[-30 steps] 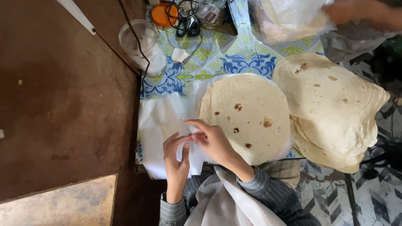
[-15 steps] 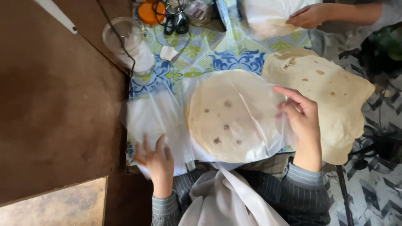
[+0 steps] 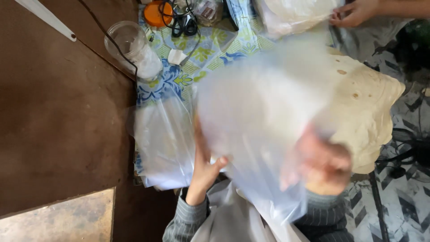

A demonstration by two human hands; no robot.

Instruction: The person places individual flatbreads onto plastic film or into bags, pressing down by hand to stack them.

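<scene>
Desk [image 3: 179,80] has a blue-green floral cloth, brown floor to its left. Left hand [image 3: 205,163] grips the edge of a clear plastic bag [image 3: 260,116] lifted over the desk; right hand [image 3: 320,163] holds it from behind, blurred. Flatbread stack [image 3: 367,103] just right. Glass jar [image 3: 132,47] at the back.

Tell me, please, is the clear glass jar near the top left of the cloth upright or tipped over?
Tipped over. The glass jar lies on its side at the patterned tablecloth's edge, its round mouth facing up-left and something white inside it.
</scene>
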